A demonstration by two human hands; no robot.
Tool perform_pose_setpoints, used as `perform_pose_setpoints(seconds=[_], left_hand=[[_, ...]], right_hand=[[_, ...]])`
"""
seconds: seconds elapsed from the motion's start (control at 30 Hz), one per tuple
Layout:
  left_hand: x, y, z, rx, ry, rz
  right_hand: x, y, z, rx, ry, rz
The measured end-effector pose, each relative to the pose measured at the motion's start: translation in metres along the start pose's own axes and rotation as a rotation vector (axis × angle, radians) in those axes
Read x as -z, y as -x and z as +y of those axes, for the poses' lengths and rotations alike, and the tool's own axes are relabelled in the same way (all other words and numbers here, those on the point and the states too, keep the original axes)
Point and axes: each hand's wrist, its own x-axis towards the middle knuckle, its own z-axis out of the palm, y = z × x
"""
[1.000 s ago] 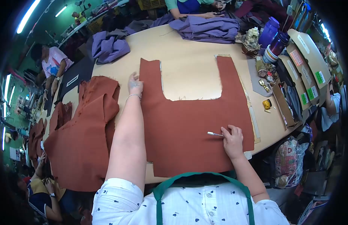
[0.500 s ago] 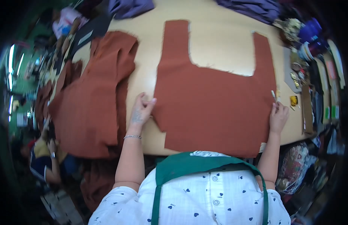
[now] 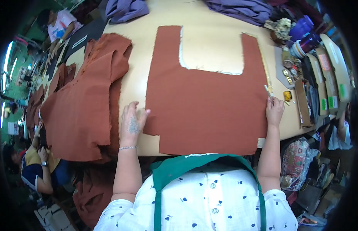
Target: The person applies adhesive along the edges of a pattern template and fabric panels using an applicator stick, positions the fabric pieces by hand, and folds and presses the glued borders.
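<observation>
A rust-brown cut fabric piece (image 3: 210,107) lies flat on the pale table (image 3: 136,69), with two straps pointing away from me and a squared notch between them. A pale edge of another layer shows along the notch and right side. My left hand (image 3: 132,121) is beside the fabric's left edge, fingers apart and holding nothing. At the right edge, my right hand (image 3: 275,109) is closed around a thin white pen-like stick (image 3: 268,91), its end pointing up and left.
A pile of rust-brown pieces (image 3: 82,104) lies to the left. Purple fabric (image 3: 240,9) sits at the far edge. A yellow object (image 3: 287,95), a cardboard box (image 3: 303,104) and upright folders (image 3: 333,73) stand at right. Other people (image 3: 36,173) are at the left.
My left hand has come off the fabric's left edge and its fingers have spread. The fabric's left side now lies flatter. My right hand still holds the stick by the right edge.
</observation>
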Motion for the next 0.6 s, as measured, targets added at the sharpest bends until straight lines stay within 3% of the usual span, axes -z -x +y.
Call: perform_pose_setpoints(seconds=[0.1,0.13,0.17,0.3,0.4,0.5,0.6], left_hand=[[-0.023,-0.035,0.025,-0.362,-0.047,0.186],[-0.033,-0.043,0.032,-0.382,-0.124,0.105],[-0.041,-0.048,0.041,-0.363,-0.208,0.052],[-0.067,-0.063,0.05,-0.266,-0.381,-0.107],[-0.073,-0.063,0.035,-0.216,-0.357,-0.122],[-0.071,-0.062,0.029,-0.224,-0.346,-0.126],[-0.068,-0.06,0.031,-0.219,-0.358,-0.142]], right_hand=[[0.008,-0.012,0.018,-0.177,-0.022,-0.086],[0.009,-0.017,0.023,-0.279,-0.09,-0.174],[0.009,-0.021,0.028,-0.38,-0.162,-0.261],[-0.014,-0.028,0.046,-0.397,-0.348,-0.348],[0.011,-0.032,0.032,-0.736,-1.062,-0.694],[0.032,-0.029,0.011,-0.801,-1.378,-0.762],[0.026,-0.021,0.014,-0.807,-1.422,-0.683]])
